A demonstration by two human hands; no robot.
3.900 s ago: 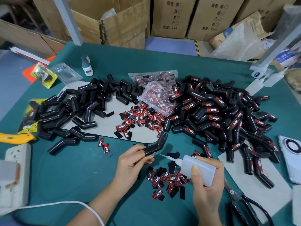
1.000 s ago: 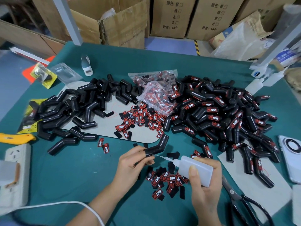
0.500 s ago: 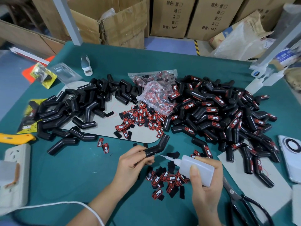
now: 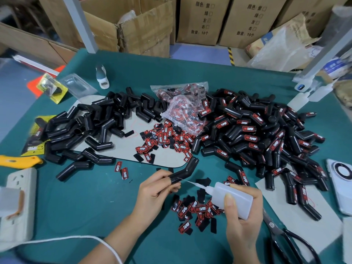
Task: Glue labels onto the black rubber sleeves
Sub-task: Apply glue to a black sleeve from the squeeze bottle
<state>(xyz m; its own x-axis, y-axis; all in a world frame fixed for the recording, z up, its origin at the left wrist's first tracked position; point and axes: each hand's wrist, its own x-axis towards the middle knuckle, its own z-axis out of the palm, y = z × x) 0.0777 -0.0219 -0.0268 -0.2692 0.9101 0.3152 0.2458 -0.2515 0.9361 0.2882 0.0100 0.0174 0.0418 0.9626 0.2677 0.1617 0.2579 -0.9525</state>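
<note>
My left hand [image 4: 155, 189] holds a bent black rubber sleeve [image 4: 185, 170] by its near end, above the green table. My right hand [image 4: 242, 220] grips a white glue bottle [image 4: 233, 198]; its thin nozzle tip touches the sleeve's near end. Loose red-and-black labels [image 4: 194, 210] lie between my hands, and more labels [image 4: 163, 138] are scattered further back. A pile of plain sleeves [image 4: 91, 126] sits at the left. Labelled sleeves [image 4: 262, 134] are heaped at the right.
A clear bag of labels [image 4: 182, 109] lies between the piles. Scissors [image 4: 285, 239] and a phone [image 4: 342, 183] are at the right; a power strip [image 4: 17, 202] and yellow cutter [image 4: 17, 161] at the left. Spare glue bottles [image 4: 312, 94] stand back right. Cardboard boxes [image 4: 198, 20] line the rear.
Both hands stay almost in place. The glue nozzle remains at the sleeve's near end, shifting only slightly along it.
</note>
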